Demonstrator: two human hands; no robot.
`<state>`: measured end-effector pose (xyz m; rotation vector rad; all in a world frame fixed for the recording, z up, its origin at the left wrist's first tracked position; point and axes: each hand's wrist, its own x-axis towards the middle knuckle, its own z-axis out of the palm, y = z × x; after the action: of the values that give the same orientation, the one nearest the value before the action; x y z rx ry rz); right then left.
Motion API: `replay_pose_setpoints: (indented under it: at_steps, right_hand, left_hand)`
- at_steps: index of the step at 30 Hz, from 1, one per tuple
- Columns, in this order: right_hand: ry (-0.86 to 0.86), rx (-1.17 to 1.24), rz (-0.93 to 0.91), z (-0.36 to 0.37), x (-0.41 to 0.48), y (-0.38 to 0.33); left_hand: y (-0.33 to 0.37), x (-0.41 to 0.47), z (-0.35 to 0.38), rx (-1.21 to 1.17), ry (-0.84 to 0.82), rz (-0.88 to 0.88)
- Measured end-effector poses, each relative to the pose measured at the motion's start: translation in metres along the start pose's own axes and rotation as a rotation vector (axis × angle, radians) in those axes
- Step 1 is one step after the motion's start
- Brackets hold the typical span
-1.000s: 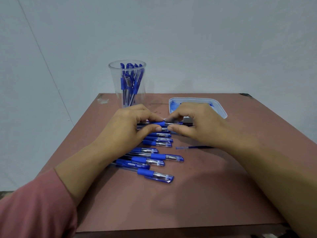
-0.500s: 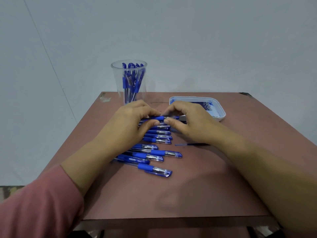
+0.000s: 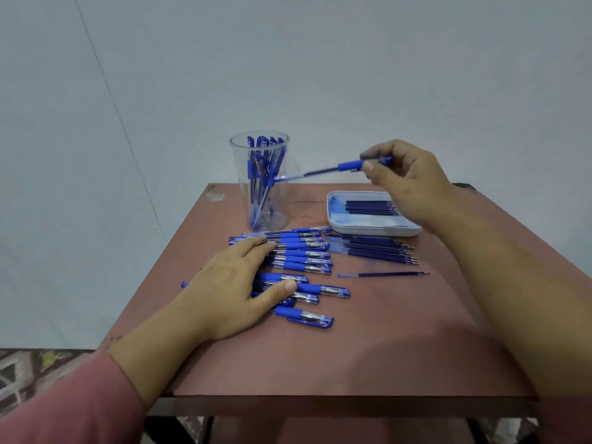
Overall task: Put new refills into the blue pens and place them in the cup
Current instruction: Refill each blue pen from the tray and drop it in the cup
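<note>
Over brown table (image 3: 384,347), clear blue-gripped pen (image 3: 333,169) is pinched level by right hand (image 3: 407,181); left hand (image 3: 230,283) is laid flat on loose pens (image 3: 309,261).

My L grip (image 3: 234,283): palm down, fingers straight, forearm low. My R grip (image 3: 407,181): raised, thumb + fingers pinching pen (image 3: 349,165).

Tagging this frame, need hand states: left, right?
Left hand: open, resting flat on the pens on the table.
Right hand: holding a pen in the air by the cup.
</note>
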<state>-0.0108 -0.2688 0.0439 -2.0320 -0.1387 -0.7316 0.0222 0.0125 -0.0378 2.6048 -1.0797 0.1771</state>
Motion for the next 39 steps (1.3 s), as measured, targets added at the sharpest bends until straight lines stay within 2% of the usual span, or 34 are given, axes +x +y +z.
replay_pose_setpoints:
  at_steps: [7,17,20,23,25,31,34,39]
  right_hand:
    - [0.149,0.1,-0.095,0.019,0.049,-0.033]
    - [0.071,-0.086,-0.189,0.079,0.082,-0.036]
    - [-0.041,-0.231,-0.197,0.092,0.084,-0.034]
    - [-0.154,-0.406,-0.124,0.094,0.079,-0.032]
    - [-0.174,-0.405,-0.105,0.088,0.072,-0.031]
    - [-0.26,-0.439,-0.201,0.057,0.034,-0.017]
    - [-0.357,-0.505,-0.243,0.039,0.007,-0.007]
    - [-0.521,-0.572,-0.199,0.028,-0.027,0.004]
  left_hand:
    - [0.0,0.001,0.003,-0.011,0.04,-0.002]
    - [0.0,0.002,0.003,-0.017,0.056,-0.012]
    - [0.0,0.002,0.003,-0.015,0.061,-0.009]
    - [0.0,0.001,0.002,-0.021,0.062,-0.009]
    - [0.001,0.001,0.002,-0.028,0.066,-0.008]
    - [-0.001,0.002,0.003,-0.028,0.071,0.002]
    - [0.0,0.002,0.004,-0.037,0.077,-0.002]
    - [0.001,0.003,0.003,-0.025,0.079,-0.009]
